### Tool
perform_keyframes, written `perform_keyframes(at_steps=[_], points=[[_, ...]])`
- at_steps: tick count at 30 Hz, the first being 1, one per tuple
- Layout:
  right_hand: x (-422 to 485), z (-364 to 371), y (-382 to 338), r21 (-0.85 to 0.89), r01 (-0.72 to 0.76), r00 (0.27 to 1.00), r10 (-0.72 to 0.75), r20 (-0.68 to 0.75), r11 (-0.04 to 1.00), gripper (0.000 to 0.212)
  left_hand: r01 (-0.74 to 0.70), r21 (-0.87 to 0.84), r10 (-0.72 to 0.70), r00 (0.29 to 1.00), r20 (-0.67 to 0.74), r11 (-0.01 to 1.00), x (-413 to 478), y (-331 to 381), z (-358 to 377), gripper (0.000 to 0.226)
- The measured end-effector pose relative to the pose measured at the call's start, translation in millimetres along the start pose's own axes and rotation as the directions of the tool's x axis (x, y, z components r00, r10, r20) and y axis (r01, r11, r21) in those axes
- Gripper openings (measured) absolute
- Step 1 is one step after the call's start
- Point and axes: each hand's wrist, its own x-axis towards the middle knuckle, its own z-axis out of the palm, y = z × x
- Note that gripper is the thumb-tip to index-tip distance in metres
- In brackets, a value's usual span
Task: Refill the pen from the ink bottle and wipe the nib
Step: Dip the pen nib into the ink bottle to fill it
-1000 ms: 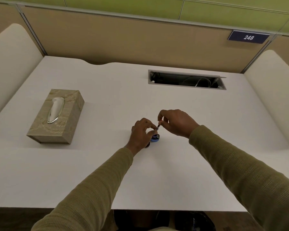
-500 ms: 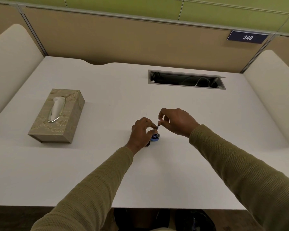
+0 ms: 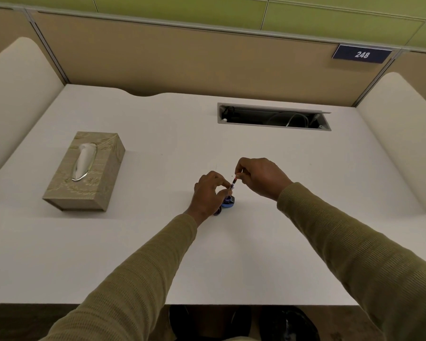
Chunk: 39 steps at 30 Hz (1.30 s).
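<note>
Left hand (image 3: 208, 193) is hiding most of the small blue glass ink bottle (image 3: 228, 202) at mid white bench (image 3: 158, 254), its grip pinching the slim dark pen (image 3: 233, 182) low. Right hand (image 3: 261, 177) is gripping the pen's top end; nib hidden, pen tilting over the bottle mouth.

The left hand (image 3: 208, 193) and right hand (image 3: 261, 177) both pinch a thin pen (image 3: 233, 182), tilted above the blue ink bottle (image 3: 229, 202) just below them. A tissue box (image 3: 85, 171) sits well left of the left hand.
</note>
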Motion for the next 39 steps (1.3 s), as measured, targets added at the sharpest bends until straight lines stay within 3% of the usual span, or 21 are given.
perform_keyframes(at_steps=[10, 26, 39], points=[[1.5, -0.6, -1.3, 0.011, -0.015, 1.000, 0.015, -0.023, 1.000, 0.012, 0.009, 0.016, -0.009, 1.000, -0.005, 1.000, 4.3, -0.9, 0.5, 0.008], [4.7, -0.3, 1.6, 0.032, -0.023, 0.999, 0.024, -0.027, 0.999, 0.010, 0.016, 0.001, -0.016, 1.000, -0.008, 1.000, 6.0, 4.0, 2.0, 0.008], [6.5, 2.0, 5.0, 0.048, 0.042, 0.997, -0.045, 0.057, 0.998, 0.015, 0.017, 0.055, -0.018, 1.000, 0.017, 0.998, 2.5, 5.1, 2.3, 0.009]])
